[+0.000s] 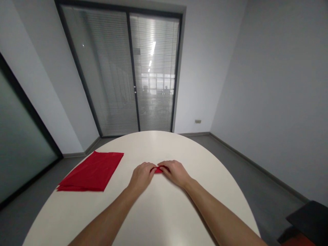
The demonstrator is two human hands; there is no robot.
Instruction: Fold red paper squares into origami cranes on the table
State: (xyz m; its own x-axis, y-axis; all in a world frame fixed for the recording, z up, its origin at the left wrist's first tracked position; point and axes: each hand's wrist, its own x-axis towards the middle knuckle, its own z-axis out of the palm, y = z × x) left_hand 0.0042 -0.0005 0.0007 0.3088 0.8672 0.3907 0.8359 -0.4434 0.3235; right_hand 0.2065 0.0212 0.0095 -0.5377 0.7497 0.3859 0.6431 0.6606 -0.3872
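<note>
Near the middle of the white round table [153, 212], a small folded red piece [158, 170], which looks like thin plastic or cloth, shows between my two hands. My left hand [143, 172] has its fingers curled over the left end of it. At the right end, my right hand [175, 170] pinches it with thumb and fingers. Most of the red piece is hidden under the fingers. To the left lies a flat stack of red sheets [93, 171], apart from both hands, its layers slightly uneven at the near left corner.
The stack reaches the table's left edge. Beyond the table stand a glass door with blinds [156, 85] and white walls, with a wall socket [197, 121] low down. A dark chair-like object [310, 218] is at the lower right.
</note>
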